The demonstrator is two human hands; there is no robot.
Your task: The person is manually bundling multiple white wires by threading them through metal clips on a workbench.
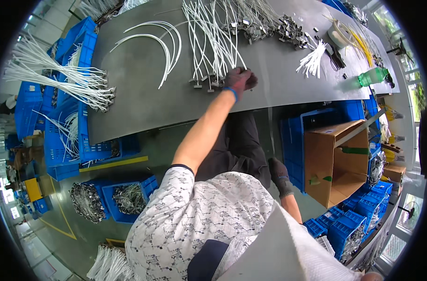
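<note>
My left hand, in a dark red and grey glove with a blue cuff, is over the near part of the grey table. Its fingers are closed at the lower end of a white cable. Just left of it lies a loose bunch of white cables with small metal connectors at their near ends. My right hand, in a grey glove, hangs low beside my right leg, below the table edge. Its fingers are too dark and foreshortened to read.
The grey table also bears curved white cables, dark metal connectors, a short white bundle and a green bottle. Cables overhang a blue crate at left. An open cardboard box stands at right.
</note>
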